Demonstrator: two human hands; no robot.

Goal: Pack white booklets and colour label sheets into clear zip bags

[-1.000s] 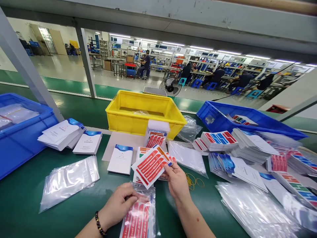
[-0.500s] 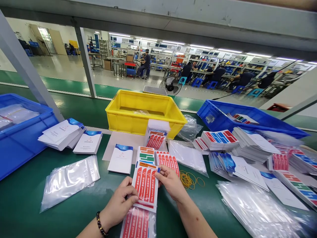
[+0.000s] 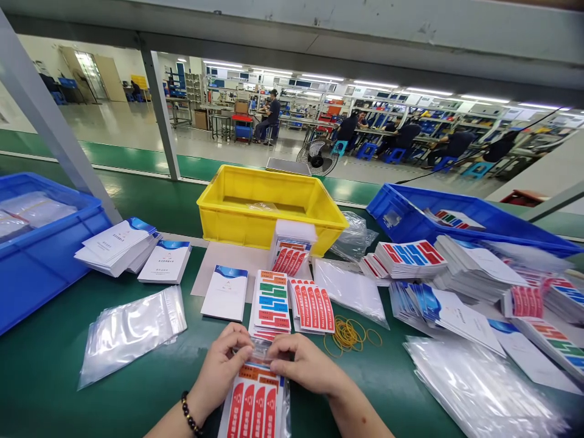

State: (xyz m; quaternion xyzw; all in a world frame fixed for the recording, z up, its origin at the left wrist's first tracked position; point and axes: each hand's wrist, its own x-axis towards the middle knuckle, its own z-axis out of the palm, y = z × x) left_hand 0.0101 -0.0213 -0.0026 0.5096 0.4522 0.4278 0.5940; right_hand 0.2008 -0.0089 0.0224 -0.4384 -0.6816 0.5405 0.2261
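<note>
A clear plastic bag holding red label sheets lies on the green table in front of me. My left hand, with a dark bead bracelet at the wrist, pinches the bag's top edge from the left. From the right, my right hand pinches the same edge, fingertips close to the left hand's. Just beyond the hands lie a stack of multicolour label sheets and a stack of red label sheets.
A yellow bin stands at centre back, blue bins at left and right. White booklets, empty bags, rubber bands, and piles of labels and bags cover the table. People work at distant benches.
The red label sheet held up in my right hand came down and went into the bag. Both hands now pinch the bag's top edge.
</note>
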